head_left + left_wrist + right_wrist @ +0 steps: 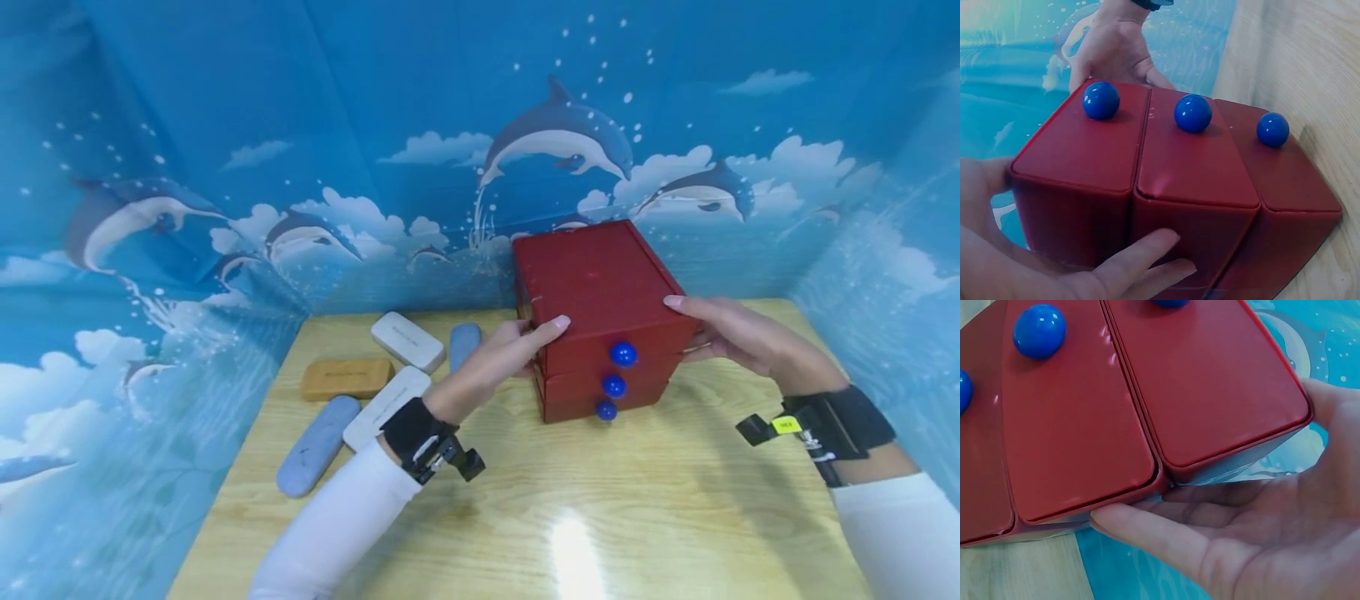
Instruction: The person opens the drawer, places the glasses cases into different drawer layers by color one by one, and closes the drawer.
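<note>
A red box of three stacked drawers (600, 279) stands toward the back of the table, a blue knob (623, 354) on each drawer front. At its left side, my left hand (504, 354) grips it, thumb over the top edge and fingers along the side. My right hand (738, 333) holds the opposite side in the same way, thumb on top and fingers beneath the thumb. In the left wrist view, two left fingertips (1169, 240) press the side of the middle drawer (1197, 156). The right wrist view shows the right fingers (1147, 534) against the box's side.
Left of the box lie several oblong pieces with rounded ends: a white one (407, 342), an orange-brown one (347, 379), another white one (386, 408) and blue-grey ones (318, 447). A dolphin-print curtain (420, 192) surrounds the wooden table (495, 517) at back and sides.
</note>
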`<state>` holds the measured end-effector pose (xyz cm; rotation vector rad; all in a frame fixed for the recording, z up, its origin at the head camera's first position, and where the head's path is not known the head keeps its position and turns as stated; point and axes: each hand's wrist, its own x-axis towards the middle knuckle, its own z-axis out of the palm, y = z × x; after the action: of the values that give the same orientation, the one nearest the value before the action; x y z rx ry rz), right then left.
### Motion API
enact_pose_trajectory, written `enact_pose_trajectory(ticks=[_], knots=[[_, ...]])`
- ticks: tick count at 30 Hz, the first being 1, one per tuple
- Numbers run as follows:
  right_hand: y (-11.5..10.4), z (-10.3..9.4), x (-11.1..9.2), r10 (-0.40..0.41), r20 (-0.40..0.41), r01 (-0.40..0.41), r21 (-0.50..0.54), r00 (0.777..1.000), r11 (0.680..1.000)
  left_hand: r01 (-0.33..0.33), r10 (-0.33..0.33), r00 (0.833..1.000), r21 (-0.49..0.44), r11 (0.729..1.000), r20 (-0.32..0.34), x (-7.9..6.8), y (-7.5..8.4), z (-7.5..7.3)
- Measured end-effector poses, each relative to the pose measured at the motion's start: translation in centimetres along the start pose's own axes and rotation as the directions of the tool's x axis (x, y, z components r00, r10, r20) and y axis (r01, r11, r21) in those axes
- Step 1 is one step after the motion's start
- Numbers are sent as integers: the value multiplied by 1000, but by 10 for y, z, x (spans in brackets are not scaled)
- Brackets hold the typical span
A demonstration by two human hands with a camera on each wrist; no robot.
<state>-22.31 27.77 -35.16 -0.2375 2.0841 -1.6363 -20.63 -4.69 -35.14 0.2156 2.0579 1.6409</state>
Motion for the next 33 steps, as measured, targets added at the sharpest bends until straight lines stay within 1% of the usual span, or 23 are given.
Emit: enact_pose_trajectory(ticks=[3, 6, 11, 14, 16, 19, 23, 29, 33], knots=[[1, 0, 2, 17, -8, -17, 0, 1000, 1000, 19, -19, 999, 21, 1000, -32, 1, 1, 4], [1, -1, 1, 23, -17, -23, 1, 1000, 1000, 13, -12, 999, 15, 1000, -44, 4, 1, 7], [0, 1, 2, 22, -23, -22, -1, 999, 1000, -47, 47, 999, -55, 997, -12, 8, -3, 7], [0, 1, 2, 19, -19, -19, -2, 1000, 1000, -56, 56, 998, -76, 996, 0, 9, -4, 6], [0, 1, 2, 17, -17, -17, -1, 1000, 1000, -57, 58, 998, -68, 996, 4, 9, -4, 6], [0, 2, 2, 22, -19, -22, -2, 1000, 1000, -50, 51, 999, -76, 996, 7, 10, -4, 5], [-1, 5, 3, 24, -29, -24, -9, 999, 1000, -35, 35, 999, -69, 997, -10, 10, -3, 2], [-2, 9, 5, 11, -50, -12, -34, 999, 999, -28, 28, 1000, -68, 997, 5, 14, -3, -4], [-1, 11, 7, 10, -55, -11, -27, 998, 1000, -10, 10, 1000, -56, 998, 10, 16, -4, -9]])
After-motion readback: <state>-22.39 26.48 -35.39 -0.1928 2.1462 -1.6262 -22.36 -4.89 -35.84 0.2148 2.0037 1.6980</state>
